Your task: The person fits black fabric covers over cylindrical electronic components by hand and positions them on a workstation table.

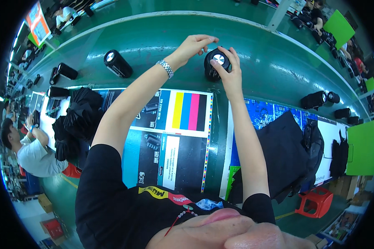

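Touching blk cylinder (212, 74): R hand (232, 68); wht bench edge (195, 13) well apart.

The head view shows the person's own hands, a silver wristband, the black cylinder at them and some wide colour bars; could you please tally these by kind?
Left hand and right hand: 2
Silver wristband: 1
Black cylinder at the right hand: 1
Wide colour bars (yellow, blue, pink, black): 4
Total: 8

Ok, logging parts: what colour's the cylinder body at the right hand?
Black cylinder, clearest in head view.
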Demonstrator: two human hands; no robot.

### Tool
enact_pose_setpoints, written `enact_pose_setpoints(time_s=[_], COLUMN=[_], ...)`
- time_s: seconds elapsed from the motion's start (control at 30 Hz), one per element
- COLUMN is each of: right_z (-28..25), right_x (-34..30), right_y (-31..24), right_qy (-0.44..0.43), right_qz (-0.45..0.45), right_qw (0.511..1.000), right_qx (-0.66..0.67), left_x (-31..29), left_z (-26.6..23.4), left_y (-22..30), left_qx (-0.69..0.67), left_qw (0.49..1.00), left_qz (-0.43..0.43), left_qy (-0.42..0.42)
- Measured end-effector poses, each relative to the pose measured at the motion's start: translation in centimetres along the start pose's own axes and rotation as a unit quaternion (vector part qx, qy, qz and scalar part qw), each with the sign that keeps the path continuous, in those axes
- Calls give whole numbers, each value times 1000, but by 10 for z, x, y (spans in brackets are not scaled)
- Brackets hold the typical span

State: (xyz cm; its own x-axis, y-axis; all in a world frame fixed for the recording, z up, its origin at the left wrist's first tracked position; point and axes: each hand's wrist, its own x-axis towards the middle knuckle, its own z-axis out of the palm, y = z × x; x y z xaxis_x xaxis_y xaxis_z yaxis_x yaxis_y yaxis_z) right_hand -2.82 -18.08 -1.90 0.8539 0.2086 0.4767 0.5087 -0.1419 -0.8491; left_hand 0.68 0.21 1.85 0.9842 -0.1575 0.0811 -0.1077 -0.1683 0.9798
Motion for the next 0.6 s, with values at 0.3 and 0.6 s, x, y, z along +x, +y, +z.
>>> enact_pose_setpoints(time_s=[0.3,0.6], right_z=[-10,-18], right_x=[-2,11], right_y=[17,39], right_qy=[41,47], right_qz=[147,173], right_qw=[963,978], right_qx=[224,103], left_x=[39,38], left_z=[24,27], left_y=[-12,12], left_qx=[95,320], left_qw=[981,910], left_qz=[-140,261], left_qy=[-98,40])
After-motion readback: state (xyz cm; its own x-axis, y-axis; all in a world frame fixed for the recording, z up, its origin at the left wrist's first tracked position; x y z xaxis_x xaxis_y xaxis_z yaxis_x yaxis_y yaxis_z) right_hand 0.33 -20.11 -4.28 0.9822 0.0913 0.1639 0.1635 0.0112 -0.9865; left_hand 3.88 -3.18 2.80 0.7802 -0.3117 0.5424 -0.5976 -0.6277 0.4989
